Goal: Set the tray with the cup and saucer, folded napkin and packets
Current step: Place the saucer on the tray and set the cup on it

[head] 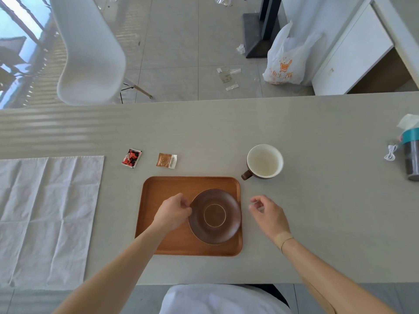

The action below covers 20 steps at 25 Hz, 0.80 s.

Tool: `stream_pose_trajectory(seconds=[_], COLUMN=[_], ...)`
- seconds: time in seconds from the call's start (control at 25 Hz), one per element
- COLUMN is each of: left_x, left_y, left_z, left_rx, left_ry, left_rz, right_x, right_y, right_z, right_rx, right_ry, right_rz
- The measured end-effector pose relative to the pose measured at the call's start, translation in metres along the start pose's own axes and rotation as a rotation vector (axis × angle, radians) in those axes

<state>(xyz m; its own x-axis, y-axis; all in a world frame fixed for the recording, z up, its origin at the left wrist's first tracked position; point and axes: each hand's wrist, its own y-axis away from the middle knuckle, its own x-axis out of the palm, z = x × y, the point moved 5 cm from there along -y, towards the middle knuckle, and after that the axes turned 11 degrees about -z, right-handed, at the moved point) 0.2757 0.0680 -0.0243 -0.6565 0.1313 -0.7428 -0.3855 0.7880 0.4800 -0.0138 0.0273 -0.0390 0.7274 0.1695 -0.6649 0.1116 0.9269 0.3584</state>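
The left hand (173, 214) covers the saucer's (215, 216) rim at nine o'clock, so whether its grip pinches the rim or merely touches it cannot be told. The napkin (48, 220) is cut off by the frame's left edge. A canister (412, 159) at three o'clock is cropped by the right edge. Print on the red packet (131, 158) and the brown packet (166, 160) is too small to read.

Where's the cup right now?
In the head view the cup stands on the table, just beyond the tray's far right corner, not yet on the saucer.
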Motion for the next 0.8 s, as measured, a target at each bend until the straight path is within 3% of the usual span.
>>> stream_pose_trajectory(seconds=[0.12,0.2,0.28,0.56,0.8], left_x=[-0.007,0.003,0.020,0.064,0.077], left_y=[-0.010,-0.018,-0.025,-0.044,-0.054], left_z=[-0.035,-0.062,-0.090,-0.166,-0.164], left_rx=[0.185,0.241,0.290,0.325,0.145], left_ry=[-0.254,-0.200,-0.113,-0.003,0.181], left_rz=[-0.129,-0.088,0.003,0.135,0.369], right_x=[-0.025,-0.030,-0.031,-0.015,-0.006], right_y=[-0.007,-0.014,-0.021,-0.033,-0.033], right_z=[-0.008,-0.024,-0.044,-0.065,-0.068], right_rx=[-0.272,-0.324,-0.253,-0.088,-0.058], right_ry=[0.347,0.553,0.658,0.609,0.636], right_rz=[-0.231,-0.220,-0.140,-0.104,-0.152])
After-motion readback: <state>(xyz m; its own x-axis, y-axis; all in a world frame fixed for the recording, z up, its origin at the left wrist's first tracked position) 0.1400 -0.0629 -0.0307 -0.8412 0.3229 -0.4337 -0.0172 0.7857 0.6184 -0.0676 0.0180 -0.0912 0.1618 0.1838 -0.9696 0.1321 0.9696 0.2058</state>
